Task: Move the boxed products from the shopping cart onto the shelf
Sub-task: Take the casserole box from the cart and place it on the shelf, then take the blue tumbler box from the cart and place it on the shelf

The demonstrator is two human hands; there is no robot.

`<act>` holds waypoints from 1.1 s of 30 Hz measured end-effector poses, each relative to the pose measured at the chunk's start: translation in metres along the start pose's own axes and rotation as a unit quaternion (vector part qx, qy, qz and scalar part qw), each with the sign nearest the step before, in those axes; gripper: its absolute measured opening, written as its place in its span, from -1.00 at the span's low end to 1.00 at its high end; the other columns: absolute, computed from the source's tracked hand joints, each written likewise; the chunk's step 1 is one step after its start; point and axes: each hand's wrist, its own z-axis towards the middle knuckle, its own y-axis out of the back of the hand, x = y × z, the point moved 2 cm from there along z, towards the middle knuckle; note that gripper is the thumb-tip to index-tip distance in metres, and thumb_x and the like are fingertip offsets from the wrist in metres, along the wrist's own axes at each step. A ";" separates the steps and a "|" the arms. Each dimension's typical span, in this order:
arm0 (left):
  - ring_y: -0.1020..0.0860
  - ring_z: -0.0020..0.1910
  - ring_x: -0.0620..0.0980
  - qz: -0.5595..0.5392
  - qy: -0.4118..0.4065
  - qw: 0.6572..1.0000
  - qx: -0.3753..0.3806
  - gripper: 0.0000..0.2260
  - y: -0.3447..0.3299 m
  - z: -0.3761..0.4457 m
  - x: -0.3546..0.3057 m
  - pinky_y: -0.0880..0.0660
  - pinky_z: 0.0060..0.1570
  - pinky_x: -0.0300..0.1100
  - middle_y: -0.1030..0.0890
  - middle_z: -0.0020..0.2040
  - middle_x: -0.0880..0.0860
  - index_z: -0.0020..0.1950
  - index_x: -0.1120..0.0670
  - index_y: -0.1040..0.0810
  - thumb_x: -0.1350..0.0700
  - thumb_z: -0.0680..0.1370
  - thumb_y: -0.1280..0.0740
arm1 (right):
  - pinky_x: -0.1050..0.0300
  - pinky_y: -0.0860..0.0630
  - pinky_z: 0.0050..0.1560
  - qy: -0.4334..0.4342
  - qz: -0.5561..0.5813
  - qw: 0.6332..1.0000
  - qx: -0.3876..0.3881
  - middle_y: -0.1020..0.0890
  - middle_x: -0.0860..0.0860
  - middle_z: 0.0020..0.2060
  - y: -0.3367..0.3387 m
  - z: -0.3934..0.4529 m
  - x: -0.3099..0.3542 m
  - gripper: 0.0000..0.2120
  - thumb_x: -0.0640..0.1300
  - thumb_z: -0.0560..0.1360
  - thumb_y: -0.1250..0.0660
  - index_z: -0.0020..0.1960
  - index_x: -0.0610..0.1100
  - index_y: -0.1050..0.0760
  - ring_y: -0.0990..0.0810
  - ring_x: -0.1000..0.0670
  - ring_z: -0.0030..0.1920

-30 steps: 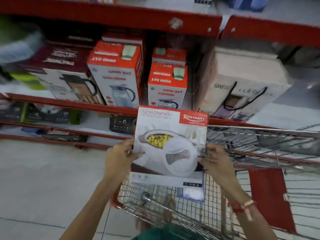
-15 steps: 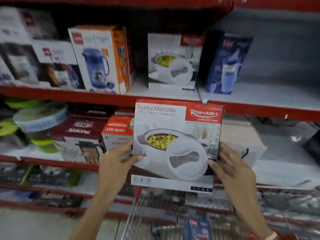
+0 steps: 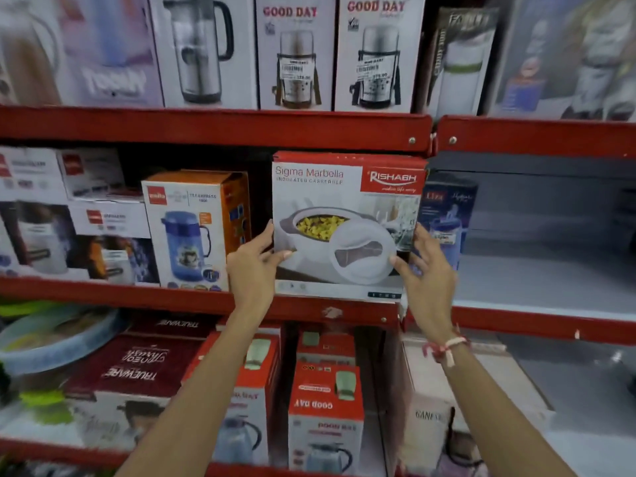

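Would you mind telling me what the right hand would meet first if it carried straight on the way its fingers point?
The right hand already touches the casserole box; just past its fingertips probably comes the blue flask box, though depth is unclear.

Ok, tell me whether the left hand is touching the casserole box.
Touching. The head view shows the left hand with fingertips pressed on the casserole box at its left edge.

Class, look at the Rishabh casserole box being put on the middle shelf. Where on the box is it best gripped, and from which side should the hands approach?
Probably by its two vertical side edges, low down, approached from the front. The casserole box is broad, flat-faced and upright, so the left hand and right hand can clamp it from opposite sides. The orange flask box and blue box flank it closely, so fingers should stay near the front.
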 end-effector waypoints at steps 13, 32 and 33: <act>-0.56 0.08 0.05 0.129 0.012 0.989 0.065 -0.35 -0.033 -0.006 0.074 -0.49 0.17 -0.07 -0.59 0.15 0.20 0.48 0.07 -0.21 0.23 0.46 -0.42 | -0.13 -0.46 0.34 -0.014 -0.119 0.992 0.038 -0.38 0.26 0.35 -0.014 -0.002 -0.064 -0.36 -0.23 0.50 -0.36 0.50 0.01 -0.19 -0.42 0.10 0.35; -0.51 0.13 -0.04 0.168 0.030 0.945 0.278 -0.78 -0.072 -0.331 0.151 -0.41 0.20 -0.29 -0.57 0.15 0.08 0.15 0.16 -0.56 0.27 0.53 -0.27 | 0.28 -0.52 -0.34 -0.235 -0.293 0.910 0.175 -0.68 -0.16 -0.08 0.093 -0.343 -0.184 -0.86 -0.26 0.52 -0.33 0.06 -0.23 -0.57 -0.62 -0.06 -0.33; -0.53 0.08 -0.04 0.173 0.050 0.938 0.295 -0.77 -0.077 -0.354 0.161 -0.43 0.15 -0.29 -0.58 0.13 0.08 0.15 0.15 -0.57 0.27 0.52 -0.27 | 0.39 -0.43 -0.37 -0.275 -0.296 0.895 0.191 -0.69 -0.16 -0.09 0.101 -0.365 -0.197 -0.85 -0.25 0.52 -0.32 0.07 -0.22 -0.57 -0.59 -0.01 -0.36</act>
